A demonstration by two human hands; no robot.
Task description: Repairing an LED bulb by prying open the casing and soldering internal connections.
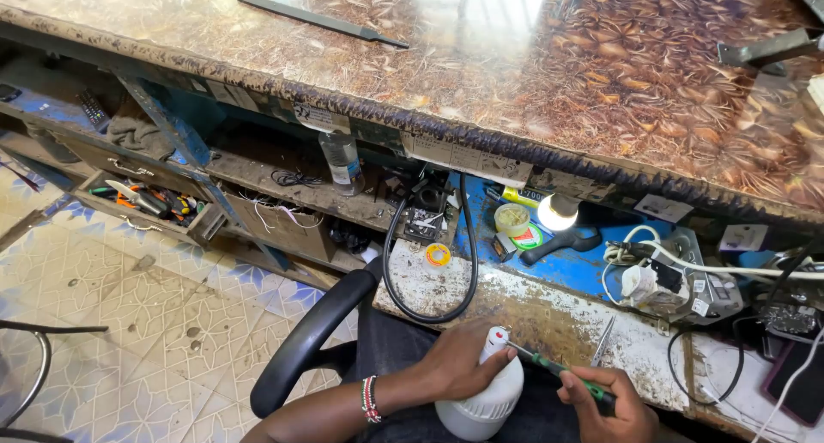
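My left hand (459, 366) grips a white light bulb (482, 400) by its upper body, base end turned up, low in the head view above my lap. My right hand (614, 409) holds a green-handled screwdriver (558, 373), and its thin tip rests at the bulb's base end. A beaded band circles my left wrist (370, 398). Both hands hover just in front of the worn lower shelf (532, 310) of the workbench.
A patterned brown counter (532, 57) with a long flat file (322, 19) runs across the top. Below it sit a lit bulb (558, 211), a small tin (512, 220), a plastic bottle (343, 161), looping black cable (429, 280), white wires and tweezers (602, 340). An open tool drawer (150, 204) is left; a chair armrest (309, 340) is beside me.
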